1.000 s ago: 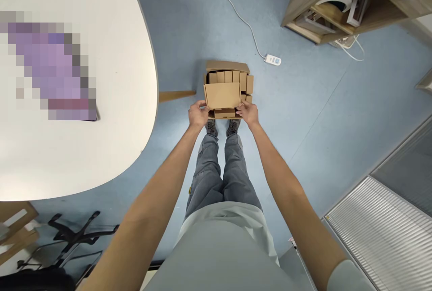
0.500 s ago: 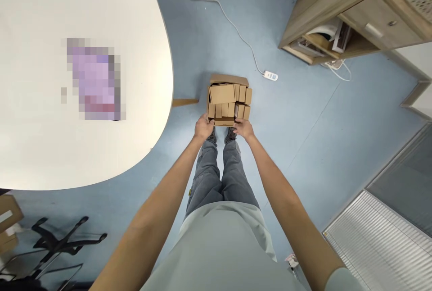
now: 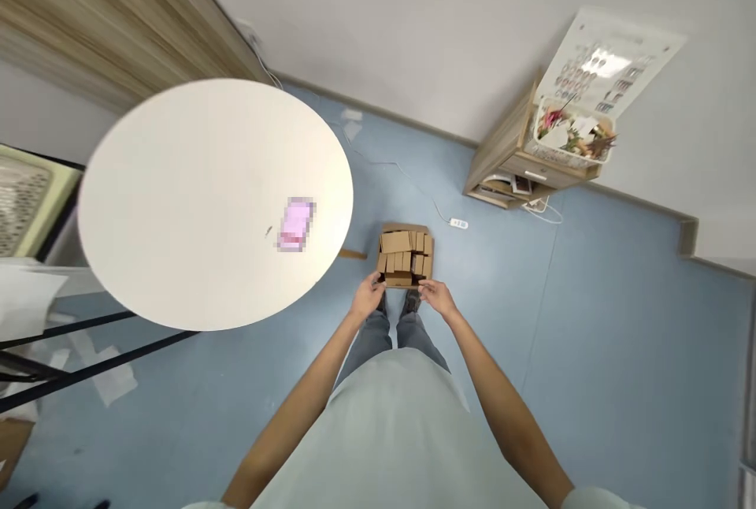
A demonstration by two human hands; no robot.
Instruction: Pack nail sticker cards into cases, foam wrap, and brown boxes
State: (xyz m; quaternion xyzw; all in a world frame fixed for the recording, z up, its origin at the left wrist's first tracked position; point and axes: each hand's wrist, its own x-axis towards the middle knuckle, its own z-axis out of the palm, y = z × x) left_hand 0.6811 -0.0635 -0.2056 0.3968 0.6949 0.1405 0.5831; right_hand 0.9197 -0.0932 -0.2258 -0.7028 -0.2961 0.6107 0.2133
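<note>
An open cardboard box (image 3: 399, 284) sits on the floor just in front of my shoes. Several small brown cartons (image 3: 395, 242) are packed inside it, one lying flat across the others at the back left. My left hand (image 3: 367, 295) appears over the box's near left corner, thumb and fingers apart and holding nothing. Over the near right corner, my right hand (image 3: 438, 296) is also open, with its fingers pointing inward. Both hands look raised above the box rather than gripping its rim.
A white round table (image 3: 213, 202) stands on my left, with a blurred pink item (image 3: 296, 224) on it. Beyond the box, a white cable with a plug end (image 3: 459, 223) crosses the floor. A wooden cabinet (image 3: 502, 146) bearing a basket (image 3: 570, 153) stands against the wall.
The view has risen and tilted forward, showing more wall and table. My hands have come up off the box's near edge and let go; the box still rests on the floor.
</note>
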